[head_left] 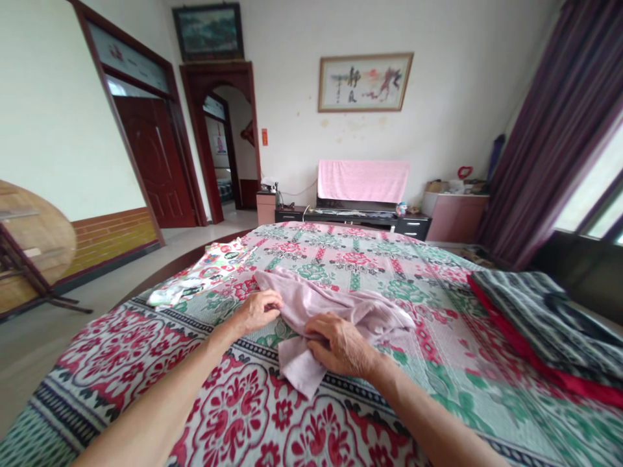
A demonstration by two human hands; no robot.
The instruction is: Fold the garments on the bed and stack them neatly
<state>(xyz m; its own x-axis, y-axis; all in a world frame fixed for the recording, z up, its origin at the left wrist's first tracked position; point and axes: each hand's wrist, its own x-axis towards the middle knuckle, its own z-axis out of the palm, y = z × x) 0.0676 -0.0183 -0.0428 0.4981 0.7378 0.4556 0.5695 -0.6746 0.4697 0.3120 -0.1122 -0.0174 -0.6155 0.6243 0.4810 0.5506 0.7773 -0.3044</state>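
Observation:
A crumpled pale pink shirt lies on the flowered cloth that covers the table. One part of it, apparently a sleeve, points down toward me. My left hand has its fingers closed at the shirt's left edge; the fingertips are partly hidden. Over the middle of the shirt, my right hand is curled with thumb and fingers gripping the fabric near that sleeve. The shirt's right end lies loose and bunched in folds.
White printed clothing lies at the table's left edge. Folded striped cloth with red fabric under it is stacked at the right. Beyond the table stands a low black cabinet; a round wooden tabletop leans at the left.

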